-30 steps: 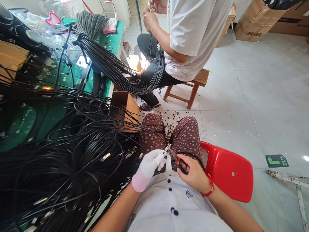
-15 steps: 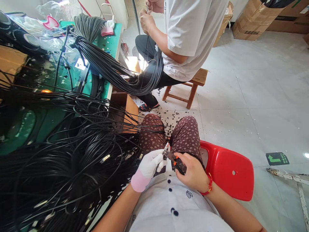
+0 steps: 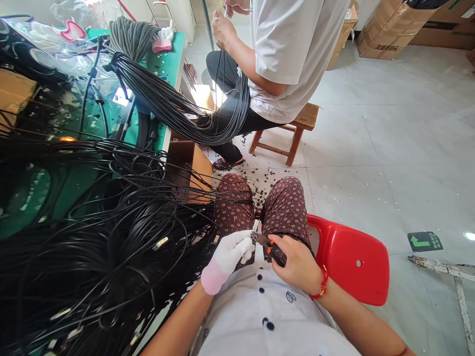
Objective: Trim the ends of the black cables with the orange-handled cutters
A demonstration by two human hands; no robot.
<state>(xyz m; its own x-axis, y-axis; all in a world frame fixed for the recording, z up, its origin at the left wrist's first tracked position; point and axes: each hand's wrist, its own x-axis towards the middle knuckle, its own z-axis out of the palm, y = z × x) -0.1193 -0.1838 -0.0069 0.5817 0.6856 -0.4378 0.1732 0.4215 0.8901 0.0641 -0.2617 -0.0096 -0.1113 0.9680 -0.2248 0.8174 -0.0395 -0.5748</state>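
My left hand (image 3: 230,253), in a white glove with a pink cuff, is closed in a pinch on the end of a thin cable (image 3: 256,226) over my lap. My right hand (image 3: 297,264) grips small pliers (image 3: 267,245) with orange-marked black handles; their jaws meet the cable end right beside my left fingertips. A red cord is around my right wrist. To my left lies a big tangle of black cables (image 3: 104,247) that spills over my left knee.
A co-worker in a white shirt (image 3: 293,49) sits on a wooden stool (image 3: 293,133) ahead, handling another cable bundle (image 3: 178,109) from the green table (image 3: 166,64). Black cuttings litter the tiled floor. I sit on a red stool (image 3: 352,262). Cardboard boxes (image 3: 393,24) stand at back right.
The pliers' jaws have moved left from beside my glove to the cable end and my right hand has shifted with them. The co-worker's hands have risen slightly.
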